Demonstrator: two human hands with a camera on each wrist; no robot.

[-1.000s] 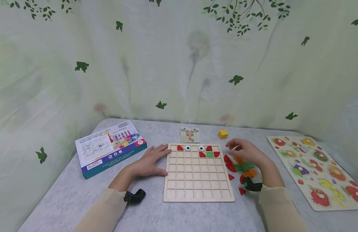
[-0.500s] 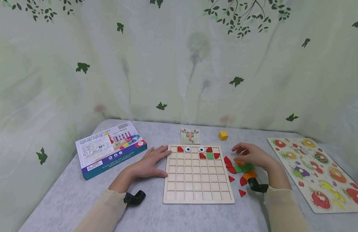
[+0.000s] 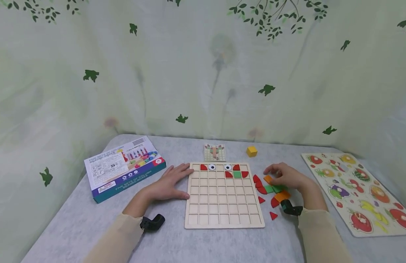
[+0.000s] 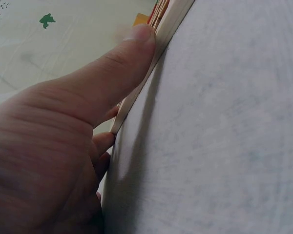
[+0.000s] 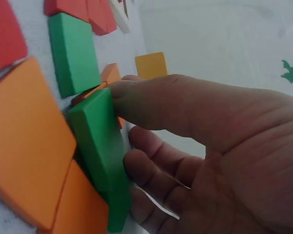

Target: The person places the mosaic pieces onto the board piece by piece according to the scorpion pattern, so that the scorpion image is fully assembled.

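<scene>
My left hand (image 3: 170,185) rests at the left edge of a wooden grid board (image 3: 214,209), fingers extended to its upper left corner. In the left wrist view, the thumb (image 4: 112,68) lies against the board's side (image 4: 172,29). My right hand (image 3: 287,176) is at a pile of coloured pieces right of the board, fingers bent. Its thumb tip overlaps a green piece (image 5: 98,141) and a small orange piece (image 5: 111,72); I cannot tell if it pinches one. The board's top rows hold red quarter-circles (image 3: 245,174), two eye pieces (image 3: 227,167) and a green square (image 3: 237,174).
A patterned card (image 3: 214,152) and a yellow cube (image 3: 251,151) are behind the board. At left lies a printed box (image 3: 124,168); at right, a fruit puzzle board (image 3: 360,193). Loose red pieces (image 3: 273,216) lie near the pile. A leaf-patterned curtain (image 3: 203,73) hangs behind.
My right hand has drawn back from the board's upper right corner and come down to the pile, where an orange piece shows at its fingertips. My left hand stays in place.
</scene>
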